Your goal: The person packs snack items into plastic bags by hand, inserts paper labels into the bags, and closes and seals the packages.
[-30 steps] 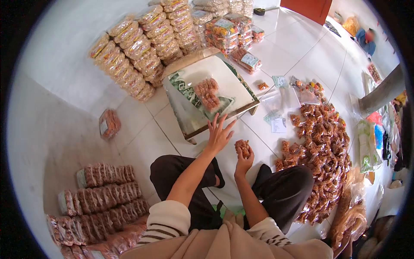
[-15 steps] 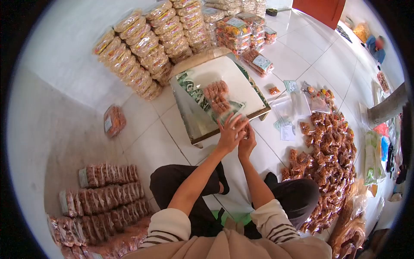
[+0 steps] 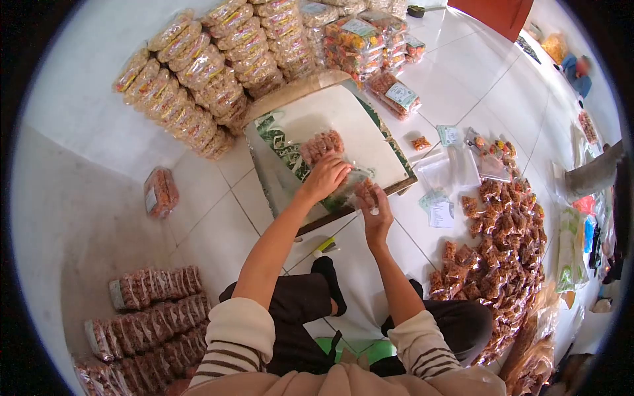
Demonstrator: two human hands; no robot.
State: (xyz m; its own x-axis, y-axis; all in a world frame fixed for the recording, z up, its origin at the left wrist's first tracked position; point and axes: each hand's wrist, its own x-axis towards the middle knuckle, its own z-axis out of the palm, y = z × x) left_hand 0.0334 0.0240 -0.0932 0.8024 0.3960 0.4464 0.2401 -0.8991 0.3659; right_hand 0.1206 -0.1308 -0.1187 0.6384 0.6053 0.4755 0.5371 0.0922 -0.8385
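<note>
A clear plastic bag with reddish-brown snacks (image 3: 321, 146) lies on a low board-topped table (image 3: 330, 109). My left hand (image 3: 327, 177) is closed on the near end of this bag, its fingers bent over the plastic. Just right of it, above the table's front edge, my right hand (image 3: 374, 208) pinches a small brown snack packet (image 3: 365, 187), partly hidden by the fingers. Loose clear film shows between both hands. A yellow-green cutter-like tool (image 3: 325, 246) lies on the floor below the table.
Stacked bags of pale round crackers (image 3: 175, 99) stand behind the table, beside packed snack bags (image 3: 356, 39). Many small brown packets (image 3: 502, 244) are heaped at right, near clear empty bags (image 3: 449, 168) and labels (image 3: 440, 210). Filled bags (image 3: 155, 287) lie at lower left. A person (image 3: 578, 76) sits far right.
My hands have moved apart: the left went left onto the bag, the right stays near the table edge with the small packet. The yellow-green tool has come into sight. The view shifted slightly.
</note>
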